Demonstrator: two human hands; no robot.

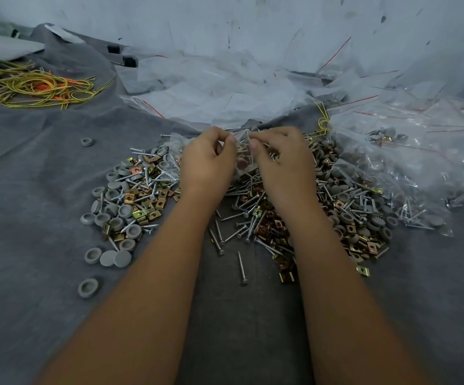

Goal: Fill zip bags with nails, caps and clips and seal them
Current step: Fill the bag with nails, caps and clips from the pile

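A small clear zip bag (242, 155) with parts inside hangs between my hands over the middle of the pile. My left hand (207, 162) pinches its top edge on the left and my right hand (282, 159) pinches it on the right, fingers curled round the plastic. Below lies a wide heap of silver nails (236, 218), grey round caps (114, 209) and brass clips (278, 237) on a grey cloth (39, 190). My forearms hide the heap's centre.
Empty zip bags (211, 87) with red strips lie heaped at the back. Filled bags (408, 165) pile up at the right. Yellow and orange wire ties (30, 84) lie at the far left. Loose caps (87, 287) sit at the front left.
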